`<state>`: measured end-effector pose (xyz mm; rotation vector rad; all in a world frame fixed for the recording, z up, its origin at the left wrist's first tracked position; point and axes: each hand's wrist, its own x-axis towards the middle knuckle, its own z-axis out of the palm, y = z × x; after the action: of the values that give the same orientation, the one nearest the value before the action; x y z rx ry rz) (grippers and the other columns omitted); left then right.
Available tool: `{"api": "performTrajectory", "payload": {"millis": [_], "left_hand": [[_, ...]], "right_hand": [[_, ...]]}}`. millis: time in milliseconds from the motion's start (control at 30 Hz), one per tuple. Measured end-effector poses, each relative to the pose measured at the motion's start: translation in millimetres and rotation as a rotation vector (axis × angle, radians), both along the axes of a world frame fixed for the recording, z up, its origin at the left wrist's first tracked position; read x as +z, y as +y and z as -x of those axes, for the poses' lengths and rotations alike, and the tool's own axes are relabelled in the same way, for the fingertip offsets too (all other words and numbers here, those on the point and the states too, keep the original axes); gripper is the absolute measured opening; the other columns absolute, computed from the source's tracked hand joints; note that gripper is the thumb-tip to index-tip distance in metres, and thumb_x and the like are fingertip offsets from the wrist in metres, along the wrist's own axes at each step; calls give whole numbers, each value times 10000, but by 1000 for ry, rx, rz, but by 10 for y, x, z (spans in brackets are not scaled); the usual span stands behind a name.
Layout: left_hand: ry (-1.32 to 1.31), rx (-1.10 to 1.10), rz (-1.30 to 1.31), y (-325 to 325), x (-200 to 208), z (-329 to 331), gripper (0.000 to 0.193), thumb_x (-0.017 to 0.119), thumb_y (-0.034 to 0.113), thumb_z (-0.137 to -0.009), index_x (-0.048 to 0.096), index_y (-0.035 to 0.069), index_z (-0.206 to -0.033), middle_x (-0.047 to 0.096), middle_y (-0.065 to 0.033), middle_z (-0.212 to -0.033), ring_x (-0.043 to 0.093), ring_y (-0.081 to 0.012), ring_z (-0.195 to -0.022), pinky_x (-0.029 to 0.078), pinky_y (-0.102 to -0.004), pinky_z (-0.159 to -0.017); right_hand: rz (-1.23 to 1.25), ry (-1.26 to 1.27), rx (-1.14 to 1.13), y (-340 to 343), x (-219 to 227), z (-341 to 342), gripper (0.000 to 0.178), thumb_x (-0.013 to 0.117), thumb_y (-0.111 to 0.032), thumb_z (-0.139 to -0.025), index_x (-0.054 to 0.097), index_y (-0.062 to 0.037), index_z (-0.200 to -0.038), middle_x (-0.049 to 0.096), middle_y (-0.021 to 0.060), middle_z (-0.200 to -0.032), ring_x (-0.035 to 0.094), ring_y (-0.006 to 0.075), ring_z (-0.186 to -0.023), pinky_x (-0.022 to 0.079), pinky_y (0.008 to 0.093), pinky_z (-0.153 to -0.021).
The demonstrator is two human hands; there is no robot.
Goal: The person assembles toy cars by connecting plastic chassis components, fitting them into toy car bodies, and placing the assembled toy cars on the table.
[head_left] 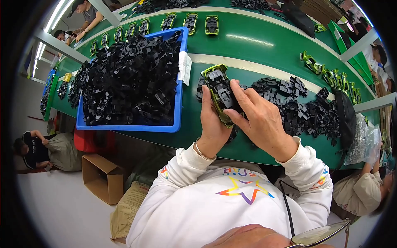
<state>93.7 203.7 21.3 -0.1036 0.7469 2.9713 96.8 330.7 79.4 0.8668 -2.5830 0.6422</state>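
A lime-green toy car body (217, 68) lies upside down in my left hand (211, 130), a black and grey chassis plate (222, 90) seated in its underside. My left thumb runs along its left edge, and the palm supports it from below. My right hand (264, 120) closes on the right side of the same car body, thumb on the lower end of the plate and fingers along the edge. Loose black plastic chassis parts (295, 109) are heaped just right of my hands.
A blue bin (178, 99) full of black parts stands at left on the green bench. Beyond it, green car bodies (211, 25) line the conveyor belt (256, 31); several more (331, 76) sit far right. A black bag (345, 109) and clear plastic bag (364, 140) lie right.
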Motion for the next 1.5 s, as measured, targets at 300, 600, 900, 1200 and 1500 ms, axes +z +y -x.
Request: {"api": "performTrajectory", "payload": {"millis": [300, 600, 900, 1200, 1500], "left_hand": [[26, -50, 103, 4, -78, -6, 623, 241, 541, -1051, 494, 45, -1331, 604, -122, -1278, 603, -234, -1150, 485, -377, -1001], [103, -3, 217, 95, -114, 25, 467, 385, 398, -1054, 466, 20, -1317, 605, -155, -1267, 610, -269, -1156, 497, -395, -986], [9, -32, 248, 66, -150, 11, 349, 457, 180, -991, 404, 26, -1300, 606, -213, -1222, 641, -330, -1114, 546, -417, -922], [96, -160, 404, 16, -33, 3, 393, 518, 183, -980, 373, 61, -1324, 625, -178, -1140, 699, -275, -922, 595, -369, -771], [100, -203, 468, -102, -6, -30, 436, 522, 161, -981, 350, 80, -1373, 630, -167, -1152, 705, -243, -882, 596, -334, -743]], "right_hand": [[-224, 56, -11, 21, 56, 30, 551, 713, -289, -838, 578, 17, -1277, 589, 94, -832, 591, 211, -684, 486, 324, -633], [-439, 99, -14, 18, 104, -11, 561, 687, -260, -853, 545, 55, -1295, 569, 80, -771, 576, 217, -715, 447, 329, -707], [-489, -125, 60, 98, 98, -6, 591, 658, -337, -890, 501, 33, -1323, 628, 77, -624, 610, 235, -555, 440, 339, -683], [515, -619, -34, 377, 3, 703, 333, 702, -183, -910, 672, 22, -1170, 705, 82, -1020, 654, 123, -896, 522, 265, -780], [509, -1088, 147, 271, 130, 854, 337, 722, -210, -887, 708, 26, -1127, 723, 116, -954, 664, 154, -877, 515, 291, -813]]}}
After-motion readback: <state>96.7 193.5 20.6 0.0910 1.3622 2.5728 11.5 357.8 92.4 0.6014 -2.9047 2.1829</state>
